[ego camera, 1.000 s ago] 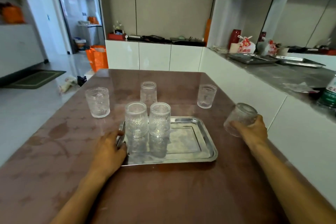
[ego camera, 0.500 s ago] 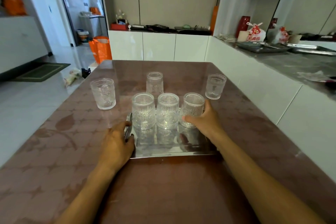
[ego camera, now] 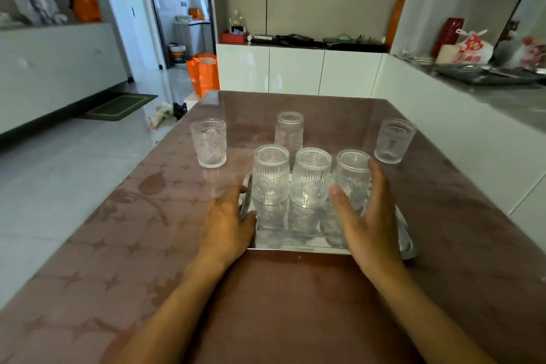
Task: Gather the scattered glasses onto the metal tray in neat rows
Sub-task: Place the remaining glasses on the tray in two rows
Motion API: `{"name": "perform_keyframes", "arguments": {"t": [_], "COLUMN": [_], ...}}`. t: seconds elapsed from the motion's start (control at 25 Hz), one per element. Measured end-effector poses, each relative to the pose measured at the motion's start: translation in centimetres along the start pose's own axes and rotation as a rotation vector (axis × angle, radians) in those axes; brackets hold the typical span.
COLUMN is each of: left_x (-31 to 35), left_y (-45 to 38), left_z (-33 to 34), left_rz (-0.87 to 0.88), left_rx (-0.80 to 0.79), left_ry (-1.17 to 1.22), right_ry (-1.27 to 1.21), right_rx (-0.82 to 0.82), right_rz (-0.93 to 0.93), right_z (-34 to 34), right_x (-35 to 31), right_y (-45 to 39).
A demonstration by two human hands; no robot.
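A metal tray (ego camera: 409, 241) lies on the brown table (ego camera: 289, 304). Three ribbed clear glasses stand in a row along its far side: left (ego camera: 270, 177), middle (ego camera: 310, 179), right (ego camera: 353, 176). My right hand (ego camera: 369, 224) is at the right glass, thumb and straight fingers spread on either side of it. My left hand (ego camera: 227, 216) grips the tray's left rim. Three more glasses stand loose on the table: far left (ego camera: 209, 143), behind the tray (ego camera: 289, 131) and far right (ego camera: 394, 142).
A white counter (ego camera: 461, 139) runs close along the table's right side, with trays and bags on top. White cabinets stand beyond the far edge. An orange bag (ego camera: 204, 74) sits on the floor at the far left corner.
My right hand carried a glass from the right side onto the tray and set it as third in the row. Its fingers have now loosened. The left hand stayed on the rim.
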State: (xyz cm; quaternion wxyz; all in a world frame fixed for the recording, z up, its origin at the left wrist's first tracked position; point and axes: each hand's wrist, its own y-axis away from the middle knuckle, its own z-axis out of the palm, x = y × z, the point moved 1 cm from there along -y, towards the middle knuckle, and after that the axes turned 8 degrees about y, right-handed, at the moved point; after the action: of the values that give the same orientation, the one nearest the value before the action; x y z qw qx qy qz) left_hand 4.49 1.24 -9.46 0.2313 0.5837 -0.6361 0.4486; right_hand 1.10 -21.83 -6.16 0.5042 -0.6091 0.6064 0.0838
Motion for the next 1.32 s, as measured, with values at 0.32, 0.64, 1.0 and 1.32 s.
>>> {"name": "perform_keyframes", "arguments": {"t": [0.32, 0.64, 1.0, 1.32], "left_x": [-1.5, -5.9, -1.4, 7.2], "left_y": [-6.3, -15.0, -10.7, -0.4], "left_z": [-4.4, -4.1, -7.3, -11.0], "left_rz": [-0.421, -0.392, -0.110, 0.112], "left_rx": [0.273, 0.183, 0.167, 0.004], "left_ry": [0.511, 0.228, 0.191, 0.245], "right_ry": [0.312, 0.272, 0.178, -0.274], "right_rx": [-0.375, -0.389, -0.288, 0.011], "right_rz": [-0.619, -0.565, -0.484, -0.017], "right_z": [4.1, 4.3, 3.8, 1.5], "right_x": [-2.5, -1.9, -2.0, -0.7], "right_y": [4.6, 3.9, 3.7, 2.5]}}
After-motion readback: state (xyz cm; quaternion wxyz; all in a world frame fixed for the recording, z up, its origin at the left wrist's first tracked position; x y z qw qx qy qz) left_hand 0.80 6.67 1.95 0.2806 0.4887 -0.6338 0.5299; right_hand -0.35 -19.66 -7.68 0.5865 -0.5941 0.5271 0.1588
